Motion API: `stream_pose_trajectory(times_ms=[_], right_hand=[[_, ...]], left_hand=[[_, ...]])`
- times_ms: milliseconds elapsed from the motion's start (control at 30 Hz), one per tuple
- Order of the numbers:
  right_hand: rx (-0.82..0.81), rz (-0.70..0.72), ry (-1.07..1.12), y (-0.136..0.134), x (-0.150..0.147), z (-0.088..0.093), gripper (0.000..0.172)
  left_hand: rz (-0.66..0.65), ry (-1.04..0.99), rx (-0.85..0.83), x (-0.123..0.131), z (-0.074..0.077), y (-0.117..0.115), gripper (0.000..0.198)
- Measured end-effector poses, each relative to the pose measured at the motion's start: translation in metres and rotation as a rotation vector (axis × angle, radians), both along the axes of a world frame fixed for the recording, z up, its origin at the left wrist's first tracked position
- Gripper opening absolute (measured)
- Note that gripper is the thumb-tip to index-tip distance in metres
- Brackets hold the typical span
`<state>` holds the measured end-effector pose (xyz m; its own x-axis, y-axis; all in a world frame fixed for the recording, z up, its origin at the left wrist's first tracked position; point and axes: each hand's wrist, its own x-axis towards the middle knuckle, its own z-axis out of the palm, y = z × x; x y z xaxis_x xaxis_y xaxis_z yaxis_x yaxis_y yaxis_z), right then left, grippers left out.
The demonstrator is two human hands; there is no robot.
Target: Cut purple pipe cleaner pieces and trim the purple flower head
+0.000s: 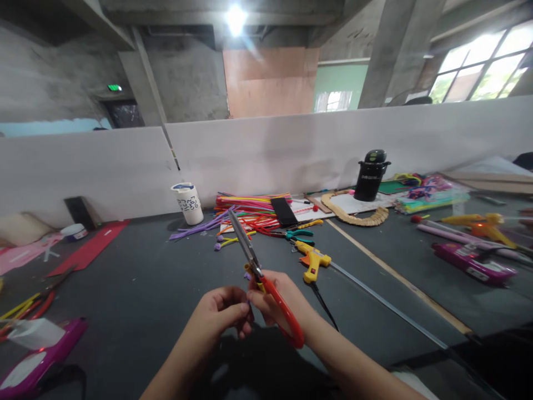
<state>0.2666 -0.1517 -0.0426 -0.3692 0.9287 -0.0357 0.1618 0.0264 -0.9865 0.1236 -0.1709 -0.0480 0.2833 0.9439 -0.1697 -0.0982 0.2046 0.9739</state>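
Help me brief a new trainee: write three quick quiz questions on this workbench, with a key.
1. Which hand holds the red-handled scissors?
2. True or false: the scissors point back toward the person's body.
3. Which stands left of the black phone? A) black bottle B) white container with black writing C) yellow glue gun

Key: 1. The right hand. 2. False; they point away. 3. B.
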Motion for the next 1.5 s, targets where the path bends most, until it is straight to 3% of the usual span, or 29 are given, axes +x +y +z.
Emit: stream_pose_trajectory(times_ms=[133, 233, 367, 467, 700, 800, 967, 1233, 1400, 1500], right_hand=[[-0.020, -0.032, 0.011, 0.000, 0.001, 0.004, 0.006], [-0.021, -0.038, 0.001, 0.001, 0.004, 0.008, 0.008], [-0.030, 0.027, -0.033, 0.002, 0.007, 0.009, 0.008], [-0.040, 0.060, -0.040, 0.002, 0.006, 0.008, 0.008], [-0.010, 0.095, -0.076, 0.001, 0.006, 0.007, 0.008], [0.040, 0.046, -0.093, 0.002, 0.007, 0.005, 0.012], [0.343, -0.089, -0.289, 0.000, 0.010, 0.000, 0.023], [0.470, -0.133, -0.546, -0.011, 0.007, -0.005, 0.036], [0.277, -0.089, -0.240, -0.009, 0.006, -0.004, 0.012], [0.124, -0.043, -0.010, -0.007, 0.007, 0.002, 0.009]], left_hand=[[-0.028, 0.160, 0.069, 0.001, 0.001, -0.002, 0.007], [-0.007, 0.254, 0.077, 0.001, 0.004, -0.004, 0.021], [0.056, 0.120, 0.057, -0.001, 0.007, -0.002, 0.011], [0.021, -0.005, -0.050, -0.002, 0.005, -0.001, 0.013], [-0.041, 0.022, -0.027, -0.002, 0.001, -0.002, 0.015], [0.045, 0.021, 0.014, -0.001, 0.004, -0.004, 0.016], [0.277, -0.058, 0.065, -0.003, 0.013, -0.004, 0.014], [0.374, -0.067, 0.159, -0.012, 0.018, -0.009, 0.010], [0.246, -0.094, 0.107, -0.011, 0.018, -0.009, 0.011], [0.148, -0.109, 0.008, -0.007, 0.017, -0.009, 0.015]])
